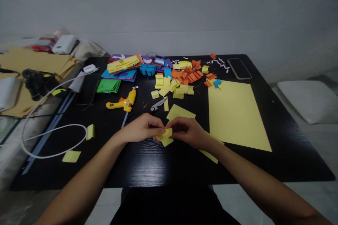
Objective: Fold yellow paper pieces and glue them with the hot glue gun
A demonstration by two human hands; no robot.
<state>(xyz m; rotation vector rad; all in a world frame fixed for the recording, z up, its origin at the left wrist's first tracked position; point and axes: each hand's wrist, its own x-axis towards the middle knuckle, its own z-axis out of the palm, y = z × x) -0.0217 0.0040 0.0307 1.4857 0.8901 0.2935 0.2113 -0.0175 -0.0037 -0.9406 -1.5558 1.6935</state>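
Both my hands meet over the middle of the black table (148, 168). My left hand (141, 128) and my right hand (188, 132) pinch the same small folded yellow paper piece (165, 137) between their fingertips, just above the tabletop. A yellow paper strip (210, 155) lies under my right wrist. Behind my hands lie another yellow paper sheet (180, 112), small scissors (157, 104) and a yellow glue gun (123, 102).
A large yellow sheet (236, 116) covers the table's right side, with a phone (239, 68) behind it. Piles of orange (190, 74), yellow (169, 86), blue and green (108, 85) paper pieces fill the back. A white cable (52, 137) loops at left. Cardboard and a camera lie far left.
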